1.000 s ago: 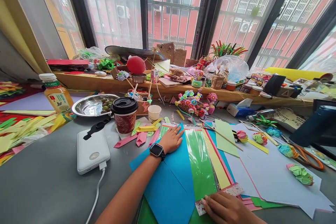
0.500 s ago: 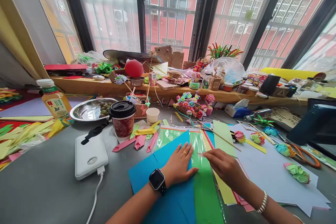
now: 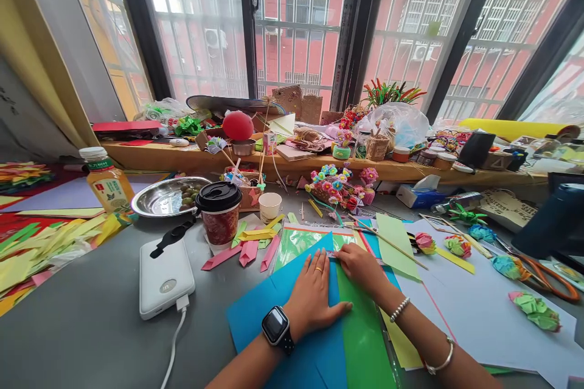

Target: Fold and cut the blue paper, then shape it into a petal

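My left hand [image 3: 314, 298] lies flat with fingers stretched out on a blue paper sheet [image 3: 264, 316] on the grey table; a smartwatch [image 3: 277, 328] is on that wrist. My right hand [image 3: 360, 264] rests just to its right, fingers curled at the far edge of the green sheet [image 3: 365, 340] inside a clear plastic packet of coloured papers [image 3: 296, 243]. What the right fingers pinch, if anything, is hidden. Bracelets circle the right wrist.
A white power bank [image 3: 165, 276] with cable lies left. Behind it stand a lidded paper cup [image 3: 219, 213], a metal plate [image 3: 164, 197], a juice bottle [image 3: 107, 182]. Paper flowers [image 3: 533, 310], orange scissors [image 3: 547, 279] and white sheets lie right. A cluttered wooden sill [image 3: 292, 161] runs behind.
My right hand rose from the packet's near edge to its far edge beside the left hand. My left hand slid back toward me on the blue sheet.
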Tool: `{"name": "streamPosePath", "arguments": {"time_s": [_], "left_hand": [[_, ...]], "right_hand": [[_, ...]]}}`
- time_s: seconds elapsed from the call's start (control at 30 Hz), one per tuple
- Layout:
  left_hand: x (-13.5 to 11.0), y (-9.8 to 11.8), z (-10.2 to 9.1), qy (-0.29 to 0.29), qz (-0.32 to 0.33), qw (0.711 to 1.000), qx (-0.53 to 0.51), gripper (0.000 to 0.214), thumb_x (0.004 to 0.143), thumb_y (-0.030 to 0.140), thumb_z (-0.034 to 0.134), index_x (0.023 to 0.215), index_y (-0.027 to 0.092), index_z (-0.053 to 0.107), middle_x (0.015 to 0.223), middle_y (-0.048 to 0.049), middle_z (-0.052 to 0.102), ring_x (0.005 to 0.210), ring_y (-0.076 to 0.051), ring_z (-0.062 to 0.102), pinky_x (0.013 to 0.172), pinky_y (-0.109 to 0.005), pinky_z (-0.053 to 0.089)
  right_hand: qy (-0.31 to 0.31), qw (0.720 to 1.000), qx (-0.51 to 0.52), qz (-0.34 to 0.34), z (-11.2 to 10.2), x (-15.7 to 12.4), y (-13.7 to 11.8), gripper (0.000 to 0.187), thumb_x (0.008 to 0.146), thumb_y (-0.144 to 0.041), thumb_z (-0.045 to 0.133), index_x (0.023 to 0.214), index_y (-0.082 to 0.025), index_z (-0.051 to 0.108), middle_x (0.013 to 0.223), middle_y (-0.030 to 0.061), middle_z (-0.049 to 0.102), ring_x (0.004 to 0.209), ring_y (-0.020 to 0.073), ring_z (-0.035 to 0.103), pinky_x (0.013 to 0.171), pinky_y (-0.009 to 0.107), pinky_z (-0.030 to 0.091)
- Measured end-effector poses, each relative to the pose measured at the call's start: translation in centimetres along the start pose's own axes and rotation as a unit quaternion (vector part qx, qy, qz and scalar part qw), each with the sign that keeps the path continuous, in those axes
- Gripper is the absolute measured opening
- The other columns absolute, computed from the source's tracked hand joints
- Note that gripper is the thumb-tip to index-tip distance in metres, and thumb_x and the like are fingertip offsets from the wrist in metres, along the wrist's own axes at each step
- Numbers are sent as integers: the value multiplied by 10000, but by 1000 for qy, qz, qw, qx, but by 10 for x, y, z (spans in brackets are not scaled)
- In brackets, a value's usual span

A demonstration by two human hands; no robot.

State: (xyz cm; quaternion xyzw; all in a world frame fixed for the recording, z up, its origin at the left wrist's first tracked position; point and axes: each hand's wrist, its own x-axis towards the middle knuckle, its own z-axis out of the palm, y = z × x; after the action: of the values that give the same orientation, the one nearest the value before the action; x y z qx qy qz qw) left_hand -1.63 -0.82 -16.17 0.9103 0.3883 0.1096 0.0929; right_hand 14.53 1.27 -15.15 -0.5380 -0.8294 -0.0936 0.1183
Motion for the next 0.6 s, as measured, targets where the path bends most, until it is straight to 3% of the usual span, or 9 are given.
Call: {"name": "streamPosePath", "arguments": {"time_s": [0.13,0.23,0.33,0.43,0.47,0.53,0.57,0.6], "left_hand": [[2,3,-4,-23,-25,999,7,912,737,671,282,1319,-29,215,1387,-232,134,1283,-327,76,1045,-469,152],[2,15,-25,-52,-46,997,42,854,751,618,363,1285,-44,292,1360,-263,213,1271,-360,143,1023,-500,181],[-9,32,-71,-51,23,998,12,585,749,507,500,1161,93,502,1159,-179,549,1083,-327,485,903,-444,387],[-31,40,-134,-15,165,978,-126,292,803,386,499,1071,286,562,1002,14,648,895,-163,601,776,-259,476],[-40,38,-156,28,187,968,-162,233,816,343,493,1033,317,575,976,54,653,869,-133,604,762,-232,477],[-55,25,-193,227,160,942,-188,181,822,303,470,936,333,608,889,92,661,792,-121,612,698,-242,491],[-61,14,-209,377,121,896,-201,198,827,298,430,875,326,620,848,103,654,780,-127,610,683,-262,491],[-65,0,-223,513,85,826,-216,264,837,298,357,893,304,614,875,104,641,824,-141,601,734,-304,475]], "right_hand": [[-6,1000,8,16,-2,-2,-2,203,796,-102,464,814,-167,656,773,79,628,764,203,572,636,279,450],[3,999,24,33,-1,-2,-3,190,806,-137,458,771,-161,643,774,71,616,760,190,563,639,270,437],[11,998,41,41,2,-2,-2,171,802,-158,469,754,-159,633,774,59,604,756,179,552,643,262,425],[14,998,55,41,3,-3,0,169,807,-182,470,748,-167,627,773,47,597,737,168,544,637,256,416],[16,997,61,39,3,-3,1,171,811,-187,468,748,-169,626,773,46,595,732,166,543,637,256,415],[24,996,77,34,2,-5,1,174,818,-191,464,760,-168,626,770,50,594,736,166,544,648,259,417],[28,995,85,31,1,-5,0,176,822,-192,461,772,-166,627,772,54,594,746,168,545,659,262,419],[32,995,92,28,0,-6,0,178,826,-194,460,782,-163,629,773,57,594,755,171,547,670,266,422]]}}
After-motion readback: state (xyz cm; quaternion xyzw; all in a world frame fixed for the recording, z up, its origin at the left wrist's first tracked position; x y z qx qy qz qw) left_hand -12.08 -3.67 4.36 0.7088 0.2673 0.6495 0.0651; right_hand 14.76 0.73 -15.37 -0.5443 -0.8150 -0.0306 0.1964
